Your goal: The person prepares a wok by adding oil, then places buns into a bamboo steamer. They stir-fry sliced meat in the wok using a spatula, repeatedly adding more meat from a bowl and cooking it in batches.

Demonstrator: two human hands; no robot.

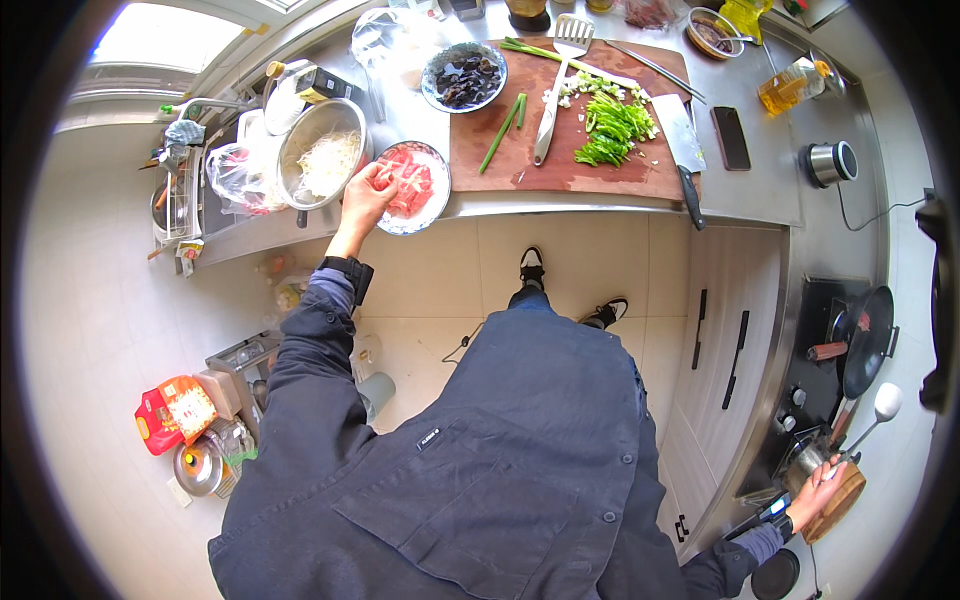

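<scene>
My left hand [365, 199] is at the left rim of a patterned plate [444, 180] that bears sliced raw meat [411, 180]; its fingertips reach over the meat, and whether they grip the plate or a piece is hidden. Just left of it stands a steel bowl [361, 120] of pale shredded vegetable [330, 159]. At the lower right, my right hand [819, 489] is closed on the handle of a long white-headed ladle or spoon [888, 403], beside a round wooden board [838, 511] and a metal pot [810, 454].
A wooden cutting board [487, 161] holds chopped green peppers [611, 131], spring onion, a slotted turner [553, 105] and a cleaver [679, 135]. A bowl of dark fungus [469, 77] overlaps its corner. A black wok [870, 345] sits on the hob at right; the counter edge curves round me.
</scene>
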